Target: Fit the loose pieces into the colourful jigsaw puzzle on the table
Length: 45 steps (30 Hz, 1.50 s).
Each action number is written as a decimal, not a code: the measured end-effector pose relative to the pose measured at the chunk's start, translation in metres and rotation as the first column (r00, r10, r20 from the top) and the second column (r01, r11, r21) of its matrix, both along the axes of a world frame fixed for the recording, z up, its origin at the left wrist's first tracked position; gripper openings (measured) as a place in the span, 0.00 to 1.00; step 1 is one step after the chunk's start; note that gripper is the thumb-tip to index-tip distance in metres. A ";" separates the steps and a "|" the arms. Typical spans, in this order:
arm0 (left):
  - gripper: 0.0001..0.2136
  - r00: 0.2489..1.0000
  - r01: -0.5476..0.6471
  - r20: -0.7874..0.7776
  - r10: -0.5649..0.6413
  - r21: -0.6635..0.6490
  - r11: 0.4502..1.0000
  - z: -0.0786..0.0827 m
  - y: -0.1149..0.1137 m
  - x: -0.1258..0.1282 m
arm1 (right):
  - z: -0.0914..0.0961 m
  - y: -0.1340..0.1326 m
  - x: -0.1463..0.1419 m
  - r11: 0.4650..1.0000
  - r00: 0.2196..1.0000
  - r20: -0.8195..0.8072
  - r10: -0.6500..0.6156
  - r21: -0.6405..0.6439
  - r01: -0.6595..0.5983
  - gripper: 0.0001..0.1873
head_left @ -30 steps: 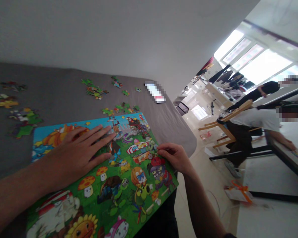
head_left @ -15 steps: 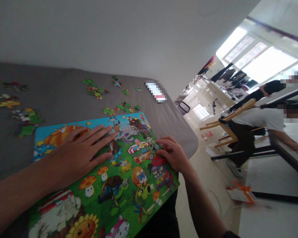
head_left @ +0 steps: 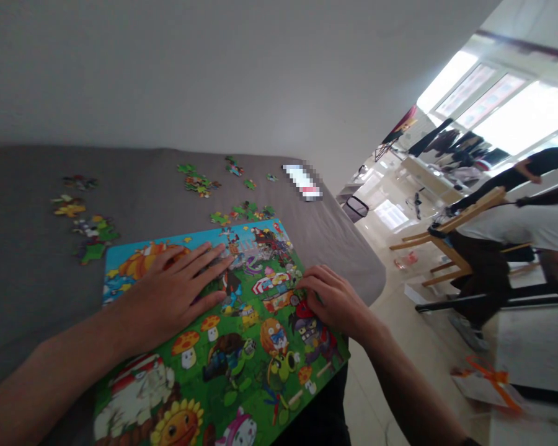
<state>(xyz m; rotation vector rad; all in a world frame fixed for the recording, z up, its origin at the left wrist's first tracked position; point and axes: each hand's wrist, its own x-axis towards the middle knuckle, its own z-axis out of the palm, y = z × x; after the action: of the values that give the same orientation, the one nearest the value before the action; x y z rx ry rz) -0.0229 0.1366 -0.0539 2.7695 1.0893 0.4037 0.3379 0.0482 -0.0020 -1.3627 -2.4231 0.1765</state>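
On the grey, cloth-covered table [head_left: 348, 260], we have before us a flat rectangular puzzle board [head_left: 230, 365], green and blue, printed with cartoon mushrooms, a sunflower and other figures. It lies at the near side of the table. Our bare left hand [head_left: 179, 288] rests palm down on its upper left part, the fingers spread apart. Our bare right hand [head_left: 335, 303] is at its right edge with bent fingers close together; we cannot tell whether they pinch something. Just beyond the board is a row of green loose puzzle pieces [head_left: 246, 212]. Farther away we see a green and brown cluster [head_left: 202, 184], and at left a many-coloured heap [head_left: 93, 232]. Near the far right corner lies a pixelated phone-like rectangle [head_left: 302, 181]. To the right, well apart, 1 person in a white top [head_left: 516, 226] bends beside a light wooden chair [head_left: 453, 254].
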 end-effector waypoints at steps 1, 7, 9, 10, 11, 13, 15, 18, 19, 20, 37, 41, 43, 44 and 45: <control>0.36 1.000 -0.003 -0.003 0.003 -0.002 1.000 0.000 0.000 0.000 | 0.002 0.003 0.001 1.000 1.000 0.006 0.013 -0.001 -0.013 0.17; 0.37 0.999 -0.009 -0.034 0.007 -0.063 0.998 0.012 -0.005 0.002 | 0.000 0.011 0.012 0.985 0.982 -0.086 0.168 0.057 -0.164 0.13; 0.37 0.998 -0.007 -0.055 0.002 -0.094 0.996 0.018 -0.008 0.004 | -0.001 0.013 0.017 0.974 0.972 -0.080 0.220 0.079 -0.213 0.11; 0.36 0.998 -0.007 -0.068 -0.001 -0.112 0.994 0.020 -0.009 0.005 | -0.001 0.015 0.019 0.965 0.965 -0.069 0.254 0.078 -0.248 0.11; 0.37 0.997 -0.011 -0.078 0.000 -0.131 0.991 0.022 -0.010 0.006 | 0.000 0.017 0.022 0.955 0.956 -0.051 0.290 0.074 -0.286 0.11; 0.37 0.996 -0.022 -0.091 0.006 -0.170 0.985 0.026 -0.011 0.007 | 0.004 0.021 0.024 0.936 0.936 -0.014 0.351 0.038 -0.351 0.11; 0.37 0.996 -0.029 -0.093 0.010 -0.202 0.979 0.028 -0.011 0.008 | 0.012 0.024 0.023 0.920 0.919 0.042 0.391 -0.051 -0.389 0.12; 0.37 0.995 -0.029 -0.102 0.006 -0.223 0.974 0.030 -0.012 0.008 | 0.026 0.028 0.010 0.907 0.899 0.186 0.398 -0.226 -0.355 0.12; 0.37 0.994 -0.030 -0.106 0.006 -0.222 0.975 0.031 -0.013 0.008 | 0.031 0.031 0.005 0.910 0.892 0.234 0.387 -0.254 -0.328 0.12; 0.36 0.994 -0.031 -0.111 0.006 -0.220 0.975 0.032 -0.013 0.007 | 0.035 0.037 -0.001 0.915 0.887 0.271 0.373 -0.266 -0.304 0.12; 0.33 0.995 -0.037 -0.101 0.011 -0.268 0.963 0.045 -0.012 -0.002 | 0.006 0.296 -0.044 0.948 0.934 0.189 -0.303 -0.042 0.316 0.28; 0.34 0.992 -0.047 -0.127 0.010 -0.290 0.956 0.044 -0.011 -0.002 | 0.008 0.276 -0.029 0.976 0.967 0.178 -0.184 -0.081 0.200 0.24; 0.34 0.992 -0.047 -0.125 0.012 -0.280 0.959 0.044 -0.011 -0.002 | 0.008 0.255 -0.018 0.990 0.984 0.154 -0.088 -0.093 0.103 0.22; 0.34 0.993 -0.042 -0.118 0.011 -0.267 0.963 0.043 -0.011 -0.002 | 0.008 0.243 -0.012 0.993 0.988 0.144 -0.052 -0.098 0.066 0.20; 0.33 0.994 -0.038 -0.110 0.010 -0.254 0.966 0.043 -0.011 -0.002 | 0.008 0.229 -0.005 0.994 0.991 0.133 -0.031 -0.098 0.044 0.17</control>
<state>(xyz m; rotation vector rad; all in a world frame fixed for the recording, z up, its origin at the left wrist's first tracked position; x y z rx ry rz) -0.0247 0.1257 -0.0113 2.5763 1.1114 0.1059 0.3333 0.2771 0.0056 -1.5068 -2.5248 0.2077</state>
